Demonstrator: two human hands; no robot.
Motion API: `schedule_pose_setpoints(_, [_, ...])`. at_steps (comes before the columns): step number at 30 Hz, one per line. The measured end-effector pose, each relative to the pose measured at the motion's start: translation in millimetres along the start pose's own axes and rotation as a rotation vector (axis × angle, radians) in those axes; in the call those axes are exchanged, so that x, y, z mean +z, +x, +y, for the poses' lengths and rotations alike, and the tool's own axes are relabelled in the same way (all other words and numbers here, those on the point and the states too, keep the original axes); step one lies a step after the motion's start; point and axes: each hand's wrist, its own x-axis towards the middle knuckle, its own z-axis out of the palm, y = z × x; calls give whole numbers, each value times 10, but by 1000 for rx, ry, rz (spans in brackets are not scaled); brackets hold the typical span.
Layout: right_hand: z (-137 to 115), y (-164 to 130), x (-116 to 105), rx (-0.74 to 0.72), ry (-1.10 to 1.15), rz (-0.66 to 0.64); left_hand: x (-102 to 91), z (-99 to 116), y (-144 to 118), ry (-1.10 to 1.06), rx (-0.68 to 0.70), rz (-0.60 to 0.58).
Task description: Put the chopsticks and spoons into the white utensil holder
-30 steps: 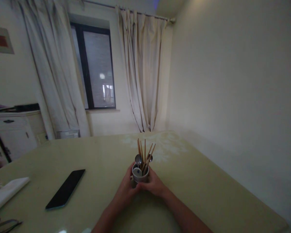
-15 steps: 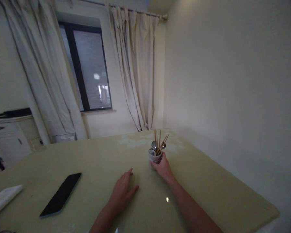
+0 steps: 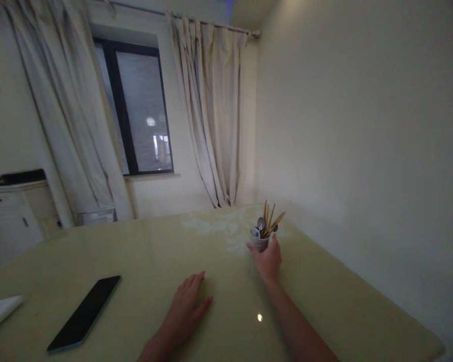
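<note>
A small white cup stands on the yellow-green table toward the far right, holding several wooden chopsticks and metal spoons. My right hand reaches out and wraps around the near side of the cup. My left hand lies flat on the table, palm down, fingers slightly apart, holding nothing, well to the left of the cup.
A black phone lies face up on the table at the left. A white folded cloth sits at the left edge. The wall runs close along the table's right side. Curtains and a dark window stand behind.
My right hand has pushed the cup away, farther right and toward the back of the table. My left hand let go of the cup and came to rest flat on the table.
</note>
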Motion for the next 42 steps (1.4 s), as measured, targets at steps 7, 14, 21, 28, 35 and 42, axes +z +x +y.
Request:
schedule_pose_setpoints(7, [-437,-668,-13,-223,225,-88,-161,277,10,-3,82,-35])
schedule_pose_setpoints(14, [-680,-1242,39,-687,378,-1171,-131,467,-56,-61,285,-175])
schedule_pose_setpoints(21, [-696,-1148,-40,-605,376,-1207,-53,429,-55,-11,282,-177])
schedule_pose_setpoints(28, [-636,-1201,-5,-594,386,-1184,-148,559,-33,-31,292,-223])
schedule_pose_setpoints(35, [-371,-653,93,-124,354,21,-230,593,-2,40,328,-140])
schedule_pose_setpoints(42, [-42,-94,-53,146,1,171,-103,253,52,125,96,193])
